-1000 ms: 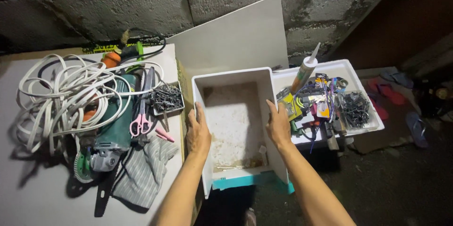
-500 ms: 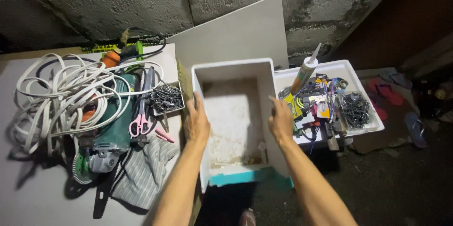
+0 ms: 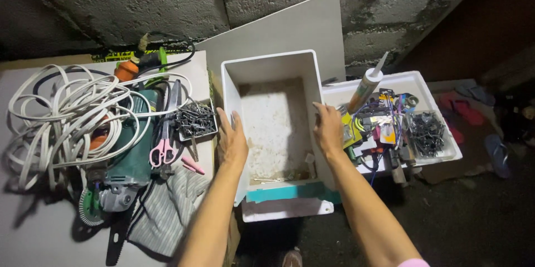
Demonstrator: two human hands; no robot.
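A white foam box (image 3: 267,63) with a teal band on its near wall stands between two heaps of tools. My left hand (image 3: 230,140) grips its left wall and my right hand (image 3: 327,129) grips its right wall. Inside, the box holds only crumbs and a few small bits at the near end of its floor. A white lid (image 3: 287,209) lies under the box's near edge.
On the grey board (image 3: 39,233) at left lie a coiled white cable (image 3: 61,116), a green power tool (image 3: 131,164), pink-handled scissors (image 3: 163,150), a small tray of screws (image 3: 195,119), a striped cloth (image 3: 167,211). At right a white tray (image 3: 409,80) holds a sealant tube (image 3: 365,86) and small hardware. A block wall is behind.
Both hands have shifted the box slightly away from me, toward the wall; their grip on the side walls is the same.
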